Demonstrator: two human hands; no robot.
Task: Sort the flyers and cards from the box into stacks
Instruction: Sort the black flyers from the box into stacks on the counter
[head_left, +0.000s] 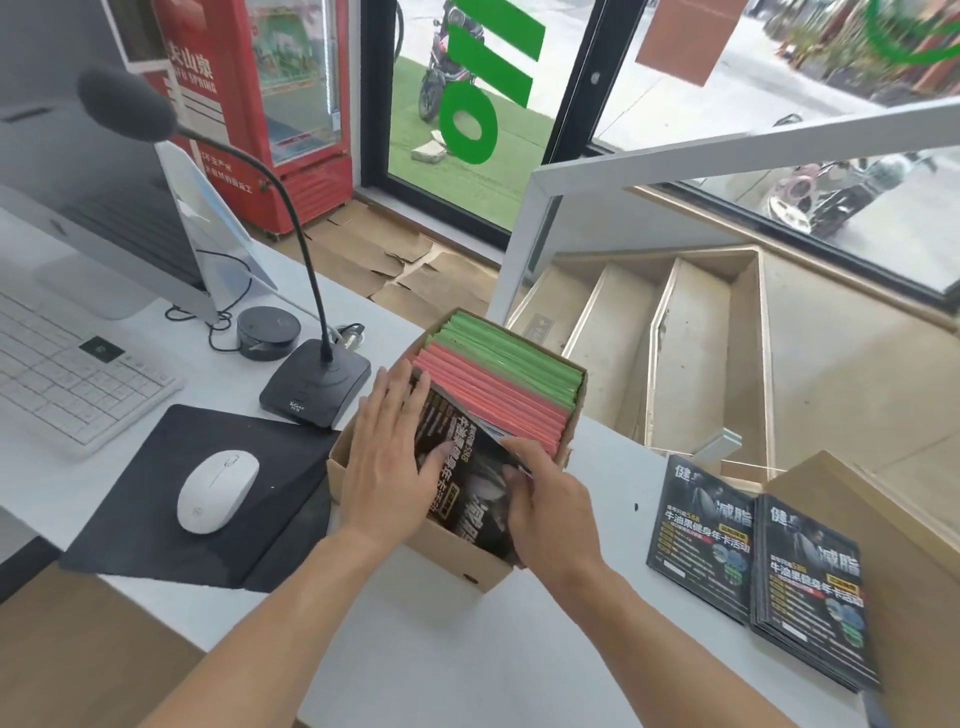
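Note:
A brown cardboard box (452, 558) stands on the white desk (467, 649). Inside it, green cards (514, 358) fill the far end, pink cards (498, 402) the middle, and black flyers (467, 478) the near end. My left hand (387, 452) lies flat with straight fingers against the left side of the black flyers, its thumb on their face. From the right, my right hand (545, 506) curls its fingers over the flyers' edge and grips them. Two stacks of the same black flyers (701, 535) (813, 587) lie on the desk to the right.
A desk microphone (317, 382) stands just left of the box. Further left are a white mouse (217, 491) on a black pad (208, 493), a keyboard (67, 379) and a monitor. A brown carton (914, 571) sits at far right. Stairs drop behind the desk.

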